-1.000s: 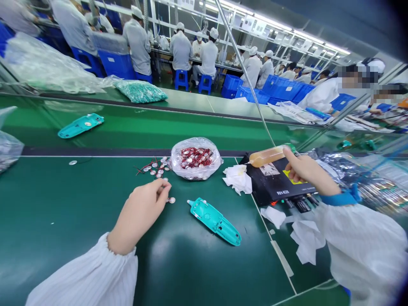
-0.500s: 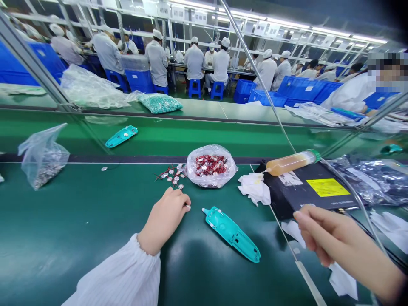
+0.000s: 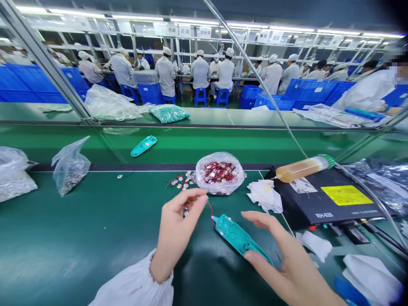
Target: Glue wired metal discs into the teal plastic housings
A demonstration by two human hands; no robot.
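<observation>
My left hand [image 3: 180, 225] pinches a small round metal disc with red wires [image 3: 210, 207] between thumb and fingertips, and the wires hang down from it. Another silvery disc [image 3: 186, 212] shows behind the fingers; whether the hand holds it too I cannot tell. My right hand [image 3: 280, 250], thumb and fingers apart, reaches over the lower end of a teal plastic shell half [image 3: 234, 233] that lies hollow side up. The thumb overlaps the shell; contact is unclear. Beyond the left hand, loose wired discs [image 3: 183, 182] lie beside a clear bag full of them [image 3: 219, 172].
A black box [image 3: 306, 204] with a yellow label carries an amber-filled tube [image 3: 302, 168]. Crumpled tissue [image 3: 264, 194] lies beside it. Bags of small parts [image 3: 72, 174] stand at left. Another teal shell [image 3: 144, 146] rests on the green belt [image 3: 178, 144]. A metal rod [image 3: 255, 72] slants across.
My left hand has lifted a wired disc and moved right, near the shell's tip. My right hand has swung in from the right and spread over the shell. The camera view has shifted.
</observation>
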